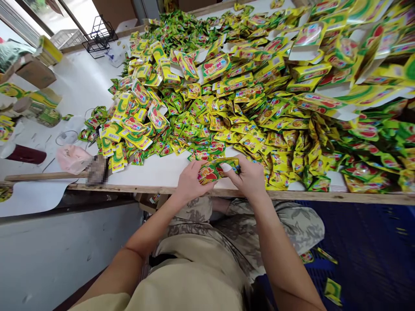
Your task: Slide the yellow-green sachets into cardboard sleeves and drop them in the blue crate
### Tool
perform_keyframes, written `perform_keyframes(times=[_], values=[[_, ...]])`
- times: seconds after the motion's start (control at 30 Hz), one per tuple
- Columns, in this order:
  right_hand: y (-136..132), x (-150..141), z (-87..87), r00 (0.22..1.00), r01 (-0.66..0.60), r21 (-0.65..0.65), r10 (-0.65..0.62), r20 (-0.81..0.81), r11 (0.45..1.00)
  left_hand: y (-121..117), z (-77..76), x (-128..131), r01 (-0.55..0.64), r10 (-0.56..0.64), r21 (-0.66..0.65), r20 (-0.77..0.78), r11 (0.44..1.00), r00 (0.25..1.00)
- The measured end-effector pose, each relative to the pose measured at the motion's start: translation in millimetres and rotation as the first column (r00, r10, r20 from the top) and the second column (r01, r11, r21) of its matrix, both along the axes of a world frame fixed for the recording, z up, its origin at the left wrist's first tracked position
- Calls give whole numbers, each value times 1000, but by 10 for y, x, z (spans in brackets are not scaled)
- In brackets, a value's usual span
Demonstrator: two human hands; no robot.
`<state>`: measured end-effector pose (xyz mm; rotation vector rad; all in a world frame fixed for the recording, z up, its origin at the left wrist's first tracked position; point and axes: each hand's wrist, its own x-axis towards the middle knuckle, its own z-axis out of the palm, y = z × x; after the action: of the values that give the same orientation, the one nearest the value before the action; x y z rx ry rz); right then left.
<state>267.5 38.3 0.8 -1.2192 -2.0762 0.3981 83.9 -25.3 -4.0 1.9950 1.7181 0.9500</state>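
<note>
The left hand (194,183) and right hand (251,178) clamp a green-and-yellow packet (210,172) between them, one at each end, neither nearer; it lies over the near edge of the bench (162,189), long axis left to right, piled sachets (251,142) beyond; fingers hide its ends, so carton or stacked sachets, I cannot tell; far-right cartons (366,14) blur.
</note>
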Motion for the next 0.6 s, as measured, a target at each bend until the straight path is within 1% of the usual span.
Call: perform_keyframes(times=[0.1,0.23,0.33,0.4,0.43,0.5,0.6], values=[[41,43,29,998,-70,-32,70,-7,997,6,9,8,-15,16,-17,23,1000,1000],[54,84,49,993,-116,-48,116,7,992,8,15,11,-19,21,-40,44,999,999],[85,107,90,978,-186,-81,193,75,979,4,29,16,-7,8,-27,25,1000,1000],[111,100,129,963,-204,-117,220,153,972,0,31,32,6,-6,-11,-15,1000,1000],[120,83,149,957,-190,-131,213,196,973,-2,28,45,7,-7,-5,-39,1000,999],[127,22,193,950,-118,-145,154,271,982,-8,8,80,-9,9,9,-72,1000,997],[114,-105,261,944,-8,-158,60,324,987,-19,-36,142,-65,65,23,-30,998,997]])
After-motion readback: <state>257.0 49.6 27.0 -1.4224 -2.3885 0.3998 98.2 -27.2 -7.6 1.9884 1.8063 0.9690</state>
